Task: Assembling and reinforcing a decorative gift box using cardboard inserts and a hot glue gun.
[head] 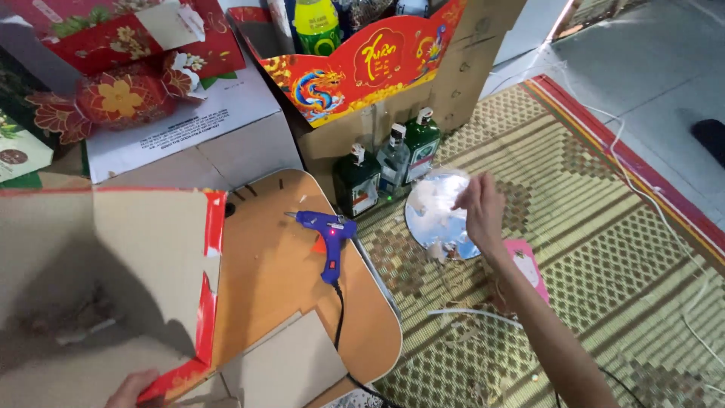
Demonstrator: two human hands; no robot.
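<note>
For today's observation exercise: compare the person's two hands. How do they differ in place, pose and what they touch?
The right hand is stretched out over the woven mat, fingers pinched on a clear wrapper above a round silvery disc; the left hand stays close at the bottom edge, only partly in view. The right hand is raised; the left hand grips the lower corner of a red-edged cardboard box. Both are bare.

One head-worn camera looks steeply down, fairly near, at a low table (279, 287) and woven mat (604, 249).

Glue gun (330, 236) on low table (264, 264), bottles (389, 162) behind it (three, side by side), round plate (438, 215) right on mat (604, 257).
</note>
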